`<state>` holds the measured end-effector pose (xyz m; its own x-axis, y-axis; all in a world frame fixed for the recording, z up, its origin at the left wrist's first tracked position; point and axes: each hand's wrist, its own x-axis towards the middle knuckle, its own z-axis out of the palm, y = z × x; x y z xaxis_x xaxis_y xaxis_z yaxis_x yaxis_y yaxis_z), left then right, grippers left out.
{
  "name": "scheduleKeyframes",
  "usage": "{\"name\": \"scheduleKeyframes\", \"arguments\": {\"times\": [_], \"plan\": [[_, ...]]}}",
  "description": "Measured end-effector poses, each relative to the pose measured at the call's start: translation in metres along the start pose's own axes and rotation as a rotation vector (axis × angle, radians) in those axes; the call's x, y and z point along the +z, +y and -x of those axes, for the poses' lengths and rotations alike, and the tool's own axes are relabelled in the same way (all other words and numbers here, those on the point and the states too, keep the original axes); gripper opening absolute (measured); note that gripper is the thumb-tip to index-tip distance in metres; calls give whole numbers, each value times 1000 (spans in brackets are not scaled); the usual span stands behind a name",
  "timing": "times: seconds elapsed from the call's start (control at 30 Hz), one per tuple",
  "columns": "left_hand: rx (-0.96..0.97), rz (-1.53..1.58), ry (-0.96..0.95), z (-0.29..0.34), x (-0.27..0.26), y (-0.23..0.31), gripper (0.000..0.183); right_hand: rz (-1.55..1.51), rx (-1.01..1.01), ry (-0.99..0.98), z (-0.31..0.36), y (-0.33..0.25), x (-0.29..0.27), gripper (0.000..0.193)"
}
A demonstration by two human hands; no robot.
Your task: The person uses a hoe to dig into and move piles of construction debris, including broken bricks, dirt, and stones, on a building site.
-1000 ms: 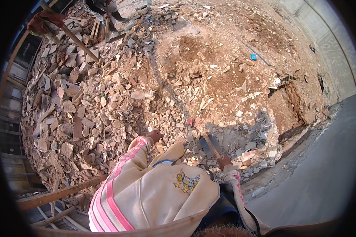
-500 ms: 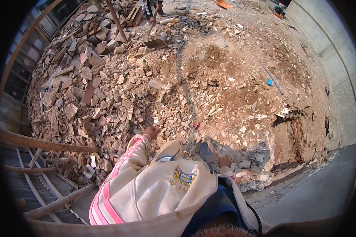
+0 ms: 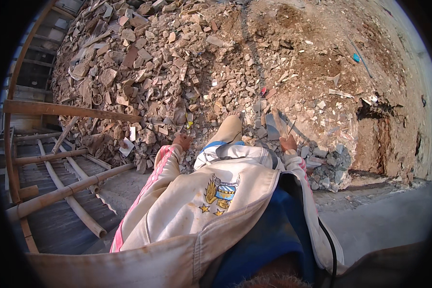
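Observation:
My left hand (image 3: 182, 140) hangs beside my left leg over the broken rubble (image 3: 173, 86), its fingers loosely apart and nothing visible in them. On the other side, my right hand (image 3: 288, 143) hangs near what looks like my right boot (image 3: 273, 126), which is mostly in shade with a lit tan edge. Its fingers look slightly apart, and no held thing can be made out. My tan left boot (image 3: 229, 128) stands on the stones between the hands. A loose beige jacket (image 3: 187, 201) with pink sleeve stripes covers both arms.
A wooden beam (image 3: 72, 110) and bamboo poles (image 3: 77, 189) over dark sheeting lie to the left. Grey concrete (image 3: 369, 216) runs along the lower right, beside a dug hole (image 3: 377, 141). A blue object (image 3: 356, 57) lies near a thin rod (image 3: 362, 60).
My view has tipped downward, so the rubble sits higher in the picture. The person with a shovel at the top has left the view. Both my hands show more plainly.

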<state>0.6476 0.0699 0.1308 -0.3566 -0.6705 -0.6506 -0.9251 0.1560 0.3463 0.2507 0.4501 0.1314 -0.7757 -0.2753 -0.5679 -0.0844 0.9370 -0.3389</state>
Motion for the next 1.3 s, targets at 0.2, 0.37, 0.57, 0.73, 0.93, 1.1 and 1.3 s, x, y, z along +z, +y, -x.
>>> {"name": "scheduleKeyframes", "arguments": {"times": [0.2,0.37,0.57,0.73,0.93,1.1,1.3], "plan": [[-99,139,-37,48,22,-8,34,-3,-37,12,1,29,7,77],[-18,231,-32,35,35,11,35,-23,3,-114,-47,77,25,80],[-116,540,69,34,67,-65,34,-173,76,-172,-28,36,18,74],[-194,409,55,75,98,-78,37,-261,85,-130,-11,28,-1,39],[-203,491,-37,63,106,-61,38,-149,-85,-7,-88,134,11,44],[-222,640,38,46,85,-127,36,17,-126,-30,-32,65,29,56],[-247,585,60,16,36,-142,35,-269,183,-164,21,-26,7,40]]}}
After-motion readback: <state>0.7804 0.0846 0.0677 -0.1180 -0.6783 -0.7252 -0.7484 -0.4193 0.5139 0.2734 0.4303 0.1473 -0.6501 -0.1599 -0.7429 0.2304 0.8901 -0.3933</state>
